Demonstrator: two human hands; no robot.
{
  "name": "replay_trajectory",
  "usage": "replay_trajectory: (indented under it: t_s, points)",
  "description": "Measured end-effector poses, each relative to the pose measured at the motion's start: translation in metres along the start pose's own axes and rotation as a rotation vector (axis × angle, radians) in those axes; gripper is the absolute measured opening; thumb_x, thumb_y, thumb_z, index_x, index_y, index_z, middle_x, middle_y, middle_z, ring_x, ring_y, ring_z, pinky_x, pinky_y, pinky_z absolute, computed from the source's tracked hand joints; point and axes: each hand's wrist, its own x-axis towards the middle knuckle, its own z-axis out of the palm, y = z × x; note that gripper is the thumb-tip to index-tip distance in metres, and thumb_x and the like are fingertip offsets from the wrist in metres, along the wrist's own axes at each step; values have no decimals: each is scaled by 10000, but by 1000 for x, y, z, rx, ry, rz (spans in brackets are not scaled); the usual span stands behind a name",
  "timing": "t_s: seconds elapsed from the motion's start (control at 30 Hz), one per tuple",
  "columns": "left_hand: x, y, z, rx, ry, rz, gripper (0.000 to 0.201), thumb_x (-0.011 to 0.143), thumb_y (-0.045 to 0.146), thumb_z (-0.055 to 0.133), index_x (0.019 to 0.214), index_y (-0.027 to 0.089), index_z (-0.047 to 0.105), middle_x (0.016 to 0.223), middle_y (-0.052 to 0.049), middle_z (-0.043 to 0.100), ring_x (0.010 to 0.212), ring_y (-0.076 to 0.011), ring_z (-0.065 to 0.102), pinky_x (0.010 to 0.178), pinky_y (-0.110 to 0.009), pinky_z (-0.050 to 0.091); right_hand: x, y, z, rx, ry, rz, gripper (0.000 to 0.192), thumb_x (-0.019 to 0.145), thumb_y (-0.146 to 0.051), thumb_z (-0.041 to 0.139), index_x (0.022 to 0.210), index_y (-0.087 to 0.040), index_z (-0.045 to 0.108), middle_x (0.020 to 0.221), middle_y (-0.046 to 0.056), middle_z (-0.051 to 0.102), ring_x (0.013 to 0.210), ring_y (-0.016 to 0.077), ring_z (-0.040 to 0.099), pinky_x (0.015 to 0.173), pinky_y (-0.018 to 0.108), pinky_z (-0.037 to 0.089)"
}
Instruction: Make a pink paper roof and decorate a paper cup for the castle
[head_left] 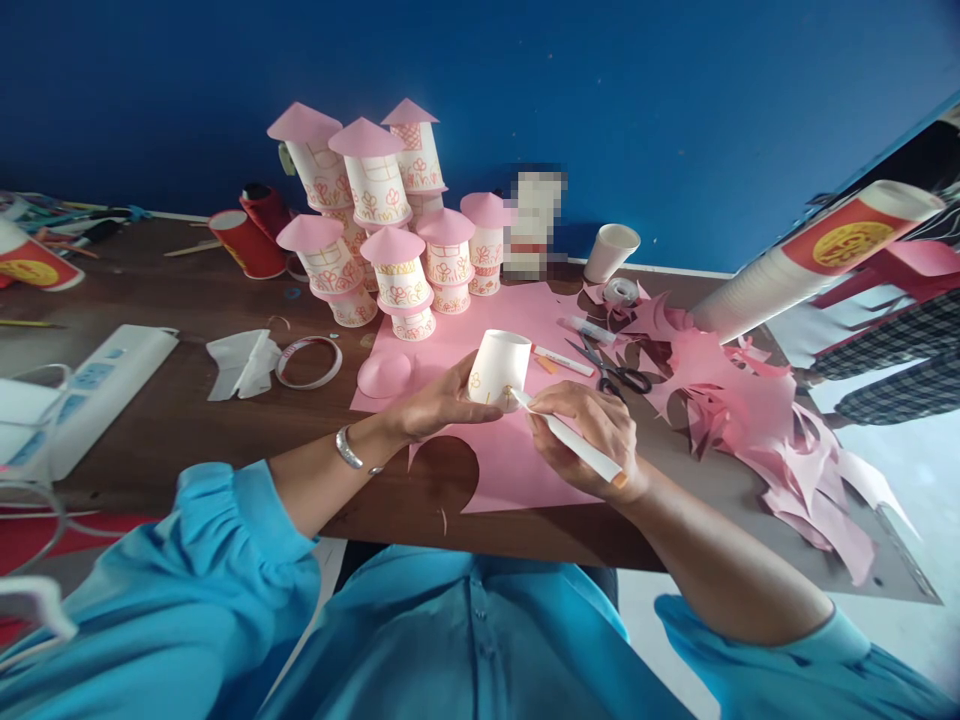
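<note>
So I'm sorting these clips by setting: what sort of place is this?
Probably a craft table in a classroom or workshop. Decorated paper-cup towers with pink cone roofs stand on it, beside scissors and pink paper scraps, while the hands draw on a cup.

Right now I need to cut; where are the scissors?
In the head view, the scissors lie right of centre on the table, just beyond the right hand, beside the pink scraps.

We hold an upturned paper cup [499, 367] on the paper sheet [517, 455], left hand [439, 400] at its nine o'clock, right hand [589, 430] with a marker [570, 440] at four. Decorated cup towers [382, 215] stand at eleven o'clock, scissors [615, 372] at three, paper scraps [757, 430] beyond them.
</note>
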Motion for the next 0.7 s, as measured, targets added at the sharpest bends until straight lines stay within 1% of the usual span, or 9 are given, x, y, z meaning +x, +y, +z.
replay_trajectory:
  t_s: [0.17, 0.37, 0.7]
  points:
    - [1, 1, 0, 4, -15, -9, 616, 755, 313, 902, 1296, 237, 618, 1044, -33, 668, 979, -207, 602, 924, -374, 473, 1, -1, 0, -1, 8, 10, 171, 933, -113, 643, 1035, -243, 599, 792, -1, 748, 664, 152, 738, 607, 254, 588]
    - [0, 1, -1, -18, -13, -25, 584, 762, 296, 896, 1272, 238, 615, 1054, -31, 666, 989, -212, 602, 916, -375, 468, 1, -1, -1, 4, -5, 6, 191, 915, -87, 647, 1036, -227, 597, 801, 9, 751, 667, 151, 739, 615, 247, 581]
    - [0, 0, -1, -28, -30, 7, 575, 771, 293, 887, 1283, 235, 630, 1074, -41, 676, 1006, -216, 609, 921, -367, 477, 0, -1, -1, 3, -8, 9, 181, 916, -83, 645, 1023, -222, 599, 804, 10, 752, 666, 153, 743, 603, 248, 587]
